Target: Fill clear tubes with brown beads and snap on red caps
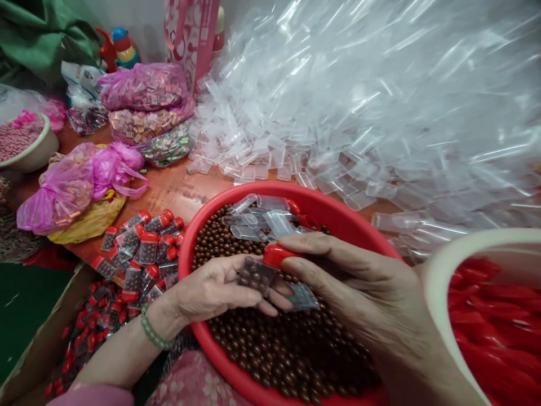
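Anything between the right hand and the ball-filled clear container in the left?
Only the red cap pinched in the right hand, just beside the ball-filled clear container in the left hand. Nothing else visible in between.

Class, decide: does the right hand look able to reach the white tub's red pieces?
Probably yes: the right hand holds a cap, but the tub nearby is open, the pieces uncovered.

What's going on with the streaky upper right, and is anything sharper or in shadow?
Head view: the clear tubes smear into pale, glinting streaks, probably from wide-lens stretch and motion; the brown beads look crisper, with tiny highlights, but sink into dark shadow beside the right hand; the red caps at lower right look soft.
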`<state>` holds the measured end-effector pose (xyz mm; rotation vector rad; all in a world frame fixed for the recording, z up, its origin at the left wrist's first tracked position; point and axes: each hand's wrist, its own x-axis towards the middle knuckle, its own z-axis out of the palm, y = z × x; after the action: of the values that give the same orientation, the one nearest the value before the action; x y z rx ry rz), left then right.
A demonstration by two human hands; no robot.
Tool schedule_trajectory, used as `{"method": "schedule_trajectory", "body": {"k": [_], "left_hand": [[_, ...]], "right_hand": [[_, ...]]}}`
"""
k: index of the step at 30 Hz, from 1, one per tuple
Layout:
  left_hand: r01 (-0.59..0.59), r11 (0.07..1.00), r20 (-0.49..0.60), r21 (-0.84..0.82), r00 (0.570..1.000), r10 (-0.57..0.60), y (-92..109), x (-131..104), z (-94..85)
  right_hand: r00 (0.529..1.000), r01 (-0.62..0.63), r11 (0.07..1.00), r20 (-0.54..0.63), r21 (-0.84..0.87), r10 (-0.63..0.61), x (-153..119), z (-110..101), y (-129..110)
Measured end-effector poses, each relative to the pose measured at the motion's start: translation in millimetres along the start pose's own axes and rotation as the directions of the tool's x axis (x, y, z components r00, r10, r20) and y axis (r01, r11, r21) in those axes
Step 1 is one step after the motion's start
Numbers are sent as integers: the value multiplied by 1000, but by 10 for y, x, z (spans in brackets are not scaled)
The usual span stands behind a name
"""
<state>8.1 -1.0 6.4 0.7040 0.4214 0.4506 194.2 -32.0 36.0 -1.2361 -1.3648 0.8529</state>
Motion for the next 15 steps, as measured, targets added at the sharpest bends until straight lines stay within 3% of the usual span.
{"method": "schedule_trajectory", "body": {"k": [3,6,11,15], "left_hand": [[-50,965,-131,258,988,86,-3,-28,81],[-54,886,-157,461,977,142,27,-58,150],[-26,831,-151,555,980,131,130,-39,142],[45,798,-150,601,987,57,173,12,93]], "right_hand": [[990,-80,997,-116,-6,79,-52,-19,-30],[976,-129,992,-177,-14,124,-125,-24,-29],[958,-164,986,-237,13,163,-197,-20,24],[968,-141,990,-208,16,142,-192,-18,82]]}}
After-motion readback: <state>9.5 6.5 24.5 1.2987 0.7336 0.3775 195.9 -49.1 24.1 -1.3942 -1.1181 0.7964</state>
